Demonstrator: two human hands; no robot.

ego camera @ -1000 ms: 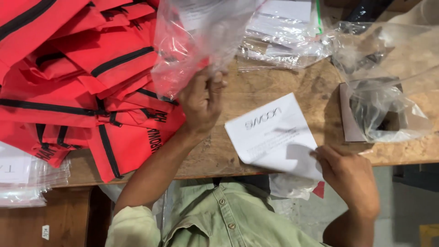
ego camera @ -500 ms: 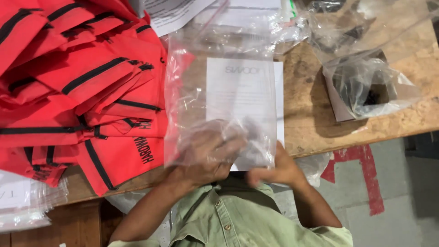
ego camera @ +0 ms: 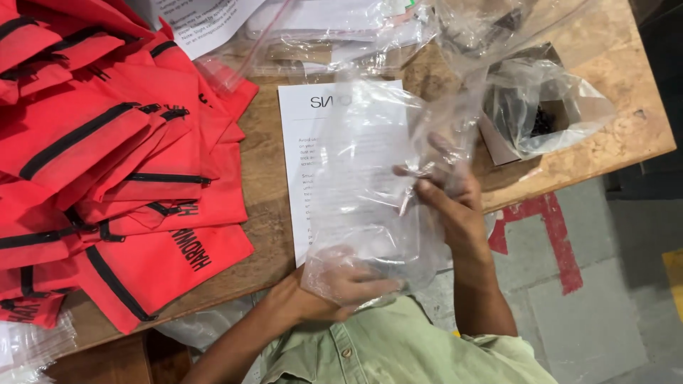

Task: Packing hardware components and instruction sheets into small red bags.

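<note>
A clear plastic bag (ego camera: 370, 171) is held over a white printed sheet (ego camera: 302, 135) that lies on the wooden table (ego camera: 626, 107). My left hand (ego camera: 341, 281) is pushed into the bag's near end, seen through the plastic. My right hand (ego camera: 445, 192) pinches the bag's right side, fingers closed on the film. How far the sheet sits inside the bag is unclear.
A pile of red zippered pouches (ego camera: 107, 163) with black trim covers the table's left half. More clear bags and papers (ego camera: 327, 28) lie at the back. A small box lined with plastic (ego camera: 541, 107) holding dark small parts stands at the right. Grey floor with red marking (ego camera: 548, 235) lies beyond the table edge.
The bag and sheet were held together at the near edge by both hands. Now my right hand has shifted up the bag's right side and my left hand is inside the bag.
</note>
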